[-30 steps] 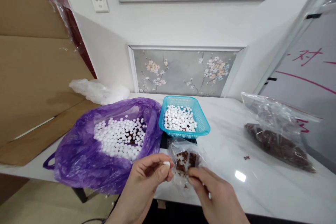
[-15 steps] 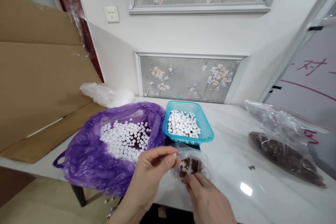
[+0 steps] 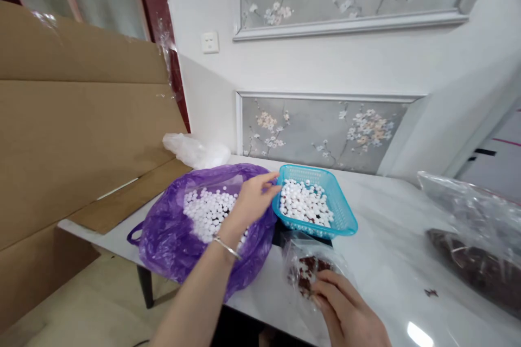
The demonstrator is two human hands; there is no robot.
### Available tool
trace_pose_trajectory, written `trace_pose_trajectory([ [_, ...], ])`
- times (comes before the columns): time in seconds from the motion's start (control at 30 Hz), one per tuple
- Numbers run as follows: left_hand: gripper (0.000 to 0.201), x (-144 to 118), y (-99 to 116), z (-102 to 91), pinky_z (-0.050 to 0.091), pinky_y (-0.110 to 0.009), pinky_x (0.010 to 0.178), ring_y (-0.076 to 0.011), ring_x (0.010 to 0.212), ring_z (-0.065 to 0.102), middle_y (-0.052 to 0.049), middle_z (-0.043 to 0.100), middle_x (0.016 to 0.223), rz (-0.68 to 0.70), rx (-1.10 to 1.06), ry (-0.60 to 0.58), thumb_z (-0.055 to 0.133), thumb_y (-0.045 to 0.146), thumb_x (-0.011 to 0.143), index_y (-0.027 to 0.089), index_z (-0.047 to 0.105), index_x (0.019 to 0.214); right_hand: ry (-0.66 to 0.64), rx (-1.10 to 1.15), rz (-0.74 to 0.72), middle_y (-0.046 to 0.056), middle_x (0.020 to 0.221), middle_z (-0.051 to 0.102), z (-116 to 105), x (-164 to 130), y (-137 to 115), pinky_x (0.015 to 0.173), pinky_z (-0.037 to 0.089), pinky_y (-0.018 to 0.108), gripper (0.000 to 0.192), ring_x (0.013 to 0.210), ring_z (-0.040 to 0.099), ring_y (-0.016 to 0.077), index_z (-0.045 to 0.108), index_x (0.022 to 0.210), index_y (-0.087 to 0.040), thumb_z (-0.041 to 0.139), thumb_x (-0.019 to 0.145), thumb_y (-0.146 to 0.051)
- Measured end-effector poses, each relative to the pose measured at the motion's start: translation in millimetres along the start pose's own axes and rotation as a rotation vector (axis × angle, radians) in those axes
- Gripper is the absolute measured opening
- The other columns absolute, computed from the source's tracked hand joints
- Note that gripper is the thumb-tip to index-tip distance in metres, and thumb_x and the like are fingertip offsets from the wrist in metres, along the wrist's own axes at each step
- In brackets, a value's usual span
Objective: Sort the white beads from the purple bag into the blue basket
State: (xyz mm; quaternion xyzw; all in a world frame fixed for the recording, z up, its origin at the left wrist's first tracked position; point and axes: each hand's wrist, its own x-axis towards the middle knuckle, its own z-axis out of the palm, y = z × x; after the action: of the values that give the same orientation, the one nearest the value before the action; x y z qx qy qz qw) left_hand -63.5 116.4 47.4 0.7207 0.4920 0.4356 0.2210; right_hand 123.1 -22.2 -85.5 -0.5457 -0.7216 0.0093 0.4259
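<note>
White counter (image 3: 382, 260) carries a purple bag (image 3: 171, 233) full of white beads (image 3: 205, 211), touching a blue basket (image 3: 344, 219) of the same beads on its right; a big clear bag of brown bits (image 3: 480, 238) lies far right. Left hand (image 3: 254, 200) reaches out over the purple bag's right edge by the basket rim, fingers (image 3: 271, 179) loosely together, contents if any hidden. Right hand (image 3: 345, 312) near the front edge, fingers pinched on a small clear bag (image 3: 311, 268) of brown bits, just in front of the basket.
</note>
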Motion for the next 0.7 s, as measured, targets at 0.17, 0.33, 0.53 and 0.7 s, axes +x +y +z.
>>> trace_pose_trajectory([
  [0.17,0.016,-19,-39,-67.5,0.047,-0.033,0.081,-0.0256,0.083,0.068,-0.004,0.077,0.078,-0.126,0.326,-0.192,0.061,0.018,0.078,0.02,0.077,0.074,-0.028,0.134,0.032,0.006,0.091,0.071,-3,9,-13,0.062,0.055,0.024,0.04,0.075,0.071,0.0179,0.064,0.081,-0.025,0.034,0.1,-0.043],
  [0.33,0.015,-35,-74,-64.5,0.052,-0.037,0.079,-0.0189,0.081,0.066,-0.004,0.071,0.088,-0.23,0.572,-0.317,0.062,0.03,0.088,0.016,0.069,0.088,-0.029,0.24,0.043,0.002,0.086,0.07,-5,15,-26,0.063,0.052,0.022,0.03,0.071,0.069,0.0162,0.065,0.085,-0.028,0.042,0.099,-0.041],
  [0.53,0.021,-40,-85,-53.0,0.051,-0.044,0.086,-0.0216,0.096,0.064,-0.007,0.068,0.106,-0.22,0.707,-0.328,0.059,0.031,0.091,0.015,0.065,0.103,-0.046,0.251,0.099,0.0,0.079,0.069,-12,14,-27,0.058,0.049,0.021,0.027,0.061,0.065,0.0148,0.066,0.084,-0.028,0.045,0.097,-0.039],
  [0.7,0.021,-38,-72,-62.0,0.044,-0.036,0.089,-0.0248,0.097,0.065,-0.01,0.073,0.095,-0.146,0.711,-0.252,0.051,0.015,0.089,0.016,0.073,0.091,-0.043,0.296,0.118,-0.001,0.085,0.071,-10,12,-26,0.066,0.05,0.02,0.018,0.071,0.068,0.0152,0.067,0.091,-0.03,0.05,0.096,-0.033],
])
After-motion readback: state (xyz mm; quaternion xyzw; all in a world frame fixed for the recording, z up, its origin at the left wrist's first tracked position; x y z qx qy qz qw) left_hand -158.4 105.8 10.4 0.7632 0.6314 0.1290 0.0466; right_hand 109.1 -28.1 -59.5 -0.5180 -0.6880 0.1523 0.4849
